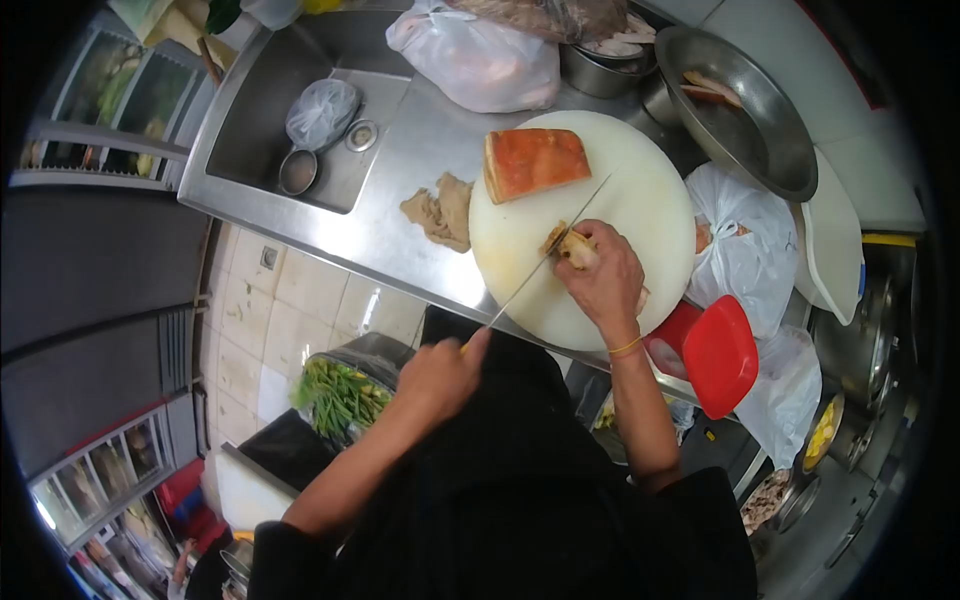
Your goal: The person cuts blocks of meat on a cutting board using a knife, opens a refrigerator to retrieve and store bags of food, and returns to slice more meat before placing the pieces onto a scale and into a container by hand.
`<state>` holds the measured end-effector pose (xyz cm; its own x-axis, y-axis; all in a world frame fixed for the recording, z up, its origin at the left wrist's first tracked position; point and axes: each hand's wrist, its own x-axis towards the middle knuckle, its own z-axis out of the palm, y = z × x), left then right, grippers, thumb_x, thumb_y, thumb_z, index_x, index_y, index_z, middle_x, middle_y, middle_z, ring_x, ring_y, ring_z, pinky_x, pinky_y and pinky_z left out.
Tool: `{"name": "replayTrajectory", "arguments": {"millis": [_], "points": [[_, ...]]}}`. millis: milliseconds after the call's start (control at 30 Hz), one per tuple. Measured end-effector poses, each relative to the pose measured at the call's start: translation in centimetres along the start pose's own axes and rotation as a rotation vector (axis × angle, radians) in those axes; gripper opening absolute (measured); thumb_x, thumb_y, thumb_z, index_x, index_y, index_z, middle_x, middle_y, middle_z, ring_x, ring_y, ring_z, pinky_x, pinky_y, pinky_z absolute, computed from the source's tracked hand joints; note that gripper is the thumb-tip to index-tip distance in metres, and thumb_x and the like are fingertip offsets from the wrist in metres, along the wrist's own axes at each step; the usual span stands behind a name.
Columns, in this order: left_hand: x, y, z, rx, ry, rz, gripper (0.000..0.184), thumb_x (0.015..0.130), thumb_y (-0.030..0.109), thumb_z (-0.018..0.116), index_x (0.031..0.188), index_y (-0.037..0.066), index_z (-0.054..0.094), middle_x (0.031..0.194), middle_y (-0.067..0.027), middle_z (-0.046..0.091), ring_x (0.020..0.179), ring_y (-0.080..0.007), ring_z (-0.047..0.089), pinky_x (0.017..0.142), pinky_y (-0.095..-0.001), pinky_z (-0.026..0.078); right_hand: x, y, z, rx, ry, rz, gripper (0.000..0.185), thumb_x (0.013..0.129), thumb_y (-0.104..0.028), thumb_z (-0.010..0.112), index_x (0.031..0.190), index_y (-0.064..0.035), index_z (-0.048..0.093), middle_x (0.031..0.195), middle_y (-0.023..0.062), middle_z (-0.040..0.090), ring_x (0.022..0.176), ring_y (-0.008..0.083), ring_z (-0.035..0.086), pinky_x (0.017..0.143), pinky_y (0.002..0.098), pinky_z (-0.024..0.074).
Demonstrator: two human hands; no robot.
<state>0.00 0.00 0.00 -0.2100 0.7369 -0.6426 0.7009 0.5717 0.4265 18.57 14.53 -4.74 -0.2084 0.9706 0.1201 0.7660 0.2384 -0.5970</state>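
Observation:
My left hand is closed around the handle of a knife. Its long thin blade slants up and to the right across a round white cutting board. My right hand, with a yellow band at the wrist, grips a pale tan piece of meat on the board. The blade lies against that piece's left end. Behind the hands rests a larger slab of meat with orange-red skin. A crumpled brown cloth lies at the board's left edge.
A steel sink is at the left. White plastic bags and a large steel bowl stand behind the board. At its right are a tied bag and a red container. Greens fill a bin below.

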Motion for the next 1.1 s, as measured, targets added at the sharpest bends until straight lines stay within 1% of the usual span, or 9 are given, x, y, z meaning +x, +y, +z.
{"name": "replayTrajectory", "arguments": {"millis": [100,233,333,467,567,667,800,900,1100], "points": [[-1.3,-1.0,-1.2,0.088,-0.019,-0.085,0.070,0.102,0.052,0.037,0.083,-0.008,0.068,0.085,-0.0347,0.064,0.089,-0.0541,0.061,0.086,-0.0574,0.048,-0.3,-0.7,1.0,0.032,0.014,-0.019,0.033,0.067,-0.014,0.073,0.098,-0.0101,0.065,0.091,0.0081,0.067,0.084,0.0303,0.061,0.078,0.0409,0.0482],[3.5,1.3,0.7,0.001,0.047,0.140,0.069,0.103,0.046,0.040,0.071,-0.011,0.063,0.076,-0.0369,0.060,0.080,-0.0566,0.059,0.074,-0.0596,0.048,0.0,0.2,1.1,0.013,0.065,-0.063,0.033,0.066,-0.015,0.073,0.098,-0.0104,0.065,0.089,0.0084,0.067,0.084,0.0302,0.061,0.077,0.0407,0.0483],[7.1,2.5,3.3,-0.006,0.054,0.125,0.065,0.104,0.043,0.040,0.077,-0.011,0.064,0.078,-0.0360,0.061,0.078,-0.0560,0.060,0.071,-0.0588,0.049,-0.3,0.7,0.5,-0.002,0.053,-0.055,0.033,0.066,-0.015,0.073,0.098,-0.0104,0.065,0.089,0.0086,0.067,0.084,0.0302,0.061,0.078,0.0407,0.0483],[3.2,0.2,2.4,0.129,0.009,0.236,0.063,0.103,0.045,0.038,0.086,-0.008,0.067,0.088,-0.0362,0.063,0.086,-0.0530,0.062,0.080,-0.0570,0.050,-0.1,0.8,0.0,-0.034,0.009,0.004,0.034,0.067,-0.015,0.073,0.099,-0.0106,0.065,0.089,0.0082,0.067,0.084,0.0303,0.061,0.078,0.0407,0.0481],[-1.3,-3.7,1.5,0.058,-0.069,-0.056,0.072,0.102,0.052,0.035,0.087,-0.011,0.067,0.093,-0.0385,0.063,0.093,-0.0536,0.062,0.087,-0.0556,0.049,-0.1,0.5,0.1,-0.003,0.030,0.018,0.033,0.067,-0.016,0.074,0.099,-0.0106,0.064,0.089,0.0081,0.067,0.084,0.0304,0.061,0.077,0.0412,0.0477],[-1.4,-3.8,1.4,0.051,-0.089,-0.074,0.074,0.102,0.053,0.034,0.086,-0.011,0.067,0.093,-0.0389,0.063,0.095,-0.0548,0.060,0.089,-0.0556,0.048,0.1,0.5,0.1,-0.010,0.042,-0.023,0.033,0.068,-0.016,0.073,0.098,-0.0103,0.063,0.090,0.0082,0.066,0.085,0.0304,0.061,0.076,0.0417,0.0472],[1.7,-0.1,1.6,0.024,-0.018,-0.050,0.079,0.102,0.055,0.033,0.072,-0.011,0.064,0.080,-0.0394,0.060,0.093,-0.0552,0.060,0.086,-0.0566,0.046,0.0,0.3,-0.4,-0.023,0.012,-0.013,0.032,0.069,-0.016,0.073,0.098,-0.0104,0.062,0.091,0.0089,0.066,0.086,0.0310,0.061,0.077,0.0425,0.0470],[1.9,-1.5,1.2,0.050,-0.083,-0.028,0.077,0.103,0.055,0.030,0.085,-0.009,0.068,0.093,-0.0374,0.064,0.097,-0.0548,0.060,0.091,-0.0546,0.047,0.6,0.8,-0.5,0.013,-0.002,0.039,0.030,0.071,-0.018,0.073,0.098,-0.0100,0.064,0.090,0.0106,0.067,0.089,0.0329,0.063,0.080,0.0436,0.0486],[-1.8,-6.5,1.1,-0.086,-0.035,-0.009,0.078,0.099,0.061,0.036,0.080,-0.007,0.066,0.083,-0.0342,0.063,0.092,-0.0527,0.060,0.084,-0.0542,0.046,4.2,4.2,-3.3,-0.002,-0.151,0.255,0.034,0.080,-0.029,0.069,0.108,-0.0086,0.068,0.098,0.0164,0.071,0.100,0.0363,0.065,0.090,0.0442,0.0499]]}}
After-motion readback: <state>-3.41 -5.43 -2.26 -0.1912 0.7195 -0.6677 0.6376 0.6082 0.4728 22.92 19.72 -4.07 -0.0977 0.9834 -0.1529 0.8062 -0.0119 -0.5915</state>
